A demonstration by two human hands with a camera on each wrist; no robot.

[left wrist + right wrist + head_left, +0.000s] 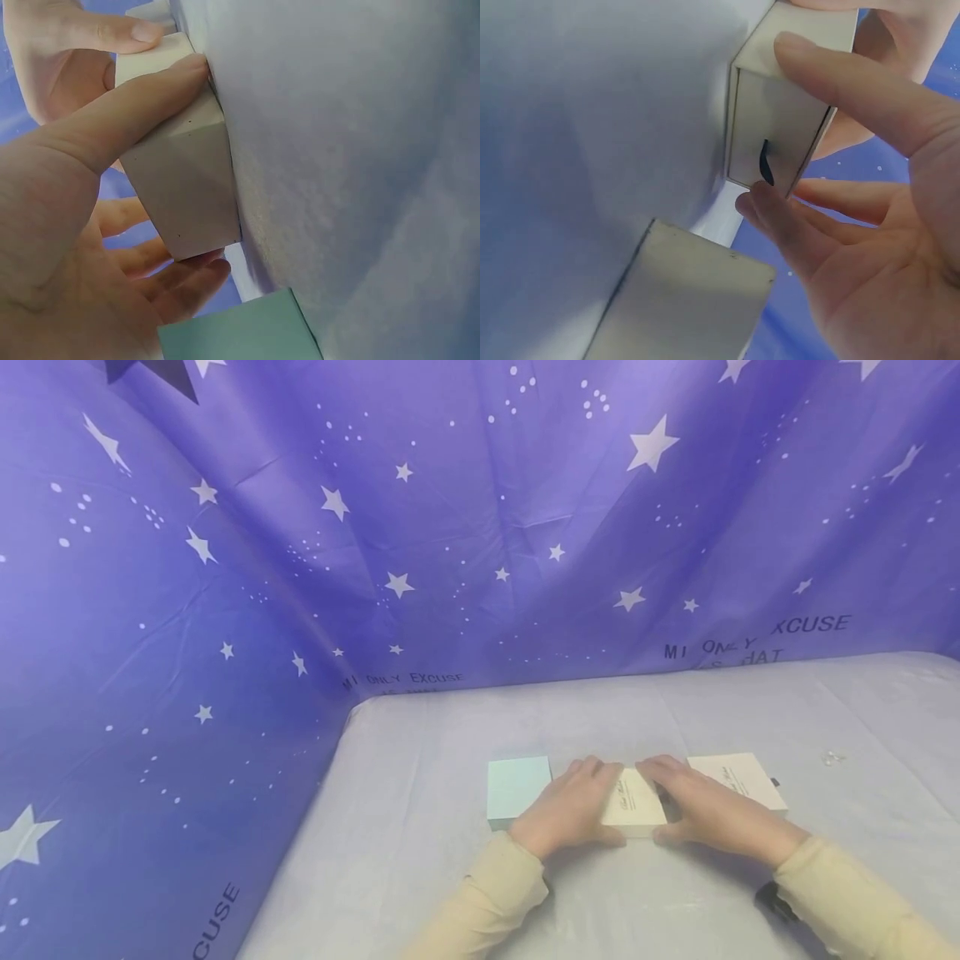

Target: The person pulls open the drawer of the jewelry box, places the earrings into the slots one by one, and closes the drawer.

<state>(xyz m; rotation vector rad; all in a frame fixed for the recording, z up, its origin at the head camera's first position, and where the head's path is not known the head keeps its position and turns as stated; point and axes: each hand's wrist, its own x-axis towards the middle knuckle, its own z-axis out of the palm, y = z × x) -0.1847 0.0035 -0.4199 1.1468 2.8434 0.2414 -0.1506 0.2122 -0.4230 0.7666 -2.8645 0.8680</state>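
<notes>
1. The left hand [572, 807] holds one end of a small cream rectangular box [635, 808], printed with dark script; its thumb presses the near side and its fingers reach round toward the far side.
2. The right hand [708, 812] grips the same box's other end, thumb on the near side too, fingertips right beside a black pull tab [765, 163] on the end face.
3. That box sits between both hands on the bench [420, 777], which is spread with pale grey cloth.
4. At nine o'clock from it, I see a mint-green square box [516, 789], near the left hand.
5. Toward three o'clock lies an off-white box [738, 777] with dark lettering, partly covered by the right hand.
6. Farther out, between two and three o'clock, rests something small and shiny [831, 758], too tiny to make out.
7. At twelve o'clock hangs a violet-blue, star-printed fabric curtain [480, 518].
</notes>
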